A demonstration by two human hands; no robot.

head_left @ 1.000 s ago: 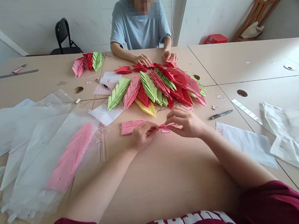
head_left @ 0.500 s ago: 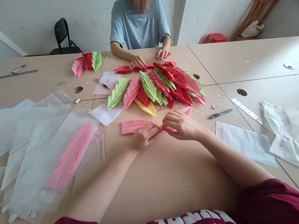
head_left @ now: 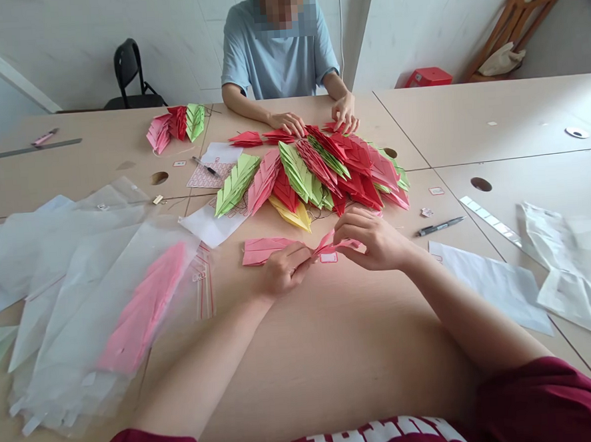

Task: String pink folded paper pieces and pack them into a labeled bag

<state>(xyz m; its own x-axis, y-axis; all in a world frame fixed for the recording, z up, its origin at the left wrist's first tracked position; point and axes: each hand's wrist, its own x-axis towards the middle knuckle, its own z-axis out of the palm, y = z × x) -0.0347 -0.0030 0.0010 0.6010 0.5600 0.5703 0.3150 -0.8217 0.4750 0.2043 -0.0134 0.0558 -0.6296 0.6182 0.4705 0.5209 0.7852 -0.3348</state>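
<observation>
My left hand (head_left: pixel 288 268) pinches one end of a pink paper strip (head_left: pixel 326 247) while my right hand (head_left: pixel 371 242) grips the other, so the strip spans the gap between them over the table (head_left: pixel 333 352). Just beyond the left hand I have one pink folded sheet (head_left: pixel 263 250). To my left, several clear plastic bags (head_left: pixel 79 281) overlap too much for me to count; pink folded paper (head_left: pixel 145 310) shows through the plastic of one, in how many pieces I cannot tell. To my right lies one crumpled white bag (head_left: pixel 563 258), its contents unclear. Past my hands sits one pile of folded paper pieces (head_left: pixel 357 170), red, pink and green, with one yellow piece (head_left: pixel 295 215) at its near edge; the overlap defeats a full count. A separate cluster (head_left: pixel 177 126) at far left shows pink, red and green. I count two pens (head_left: pixel 440 226), one either side of the pile, and three dark holes (head_left: pixel 481 184) in the tabletop. Opposite, one co-worker (head_left: pixel 276 65) has both hands at the pile's far side.
</observation>
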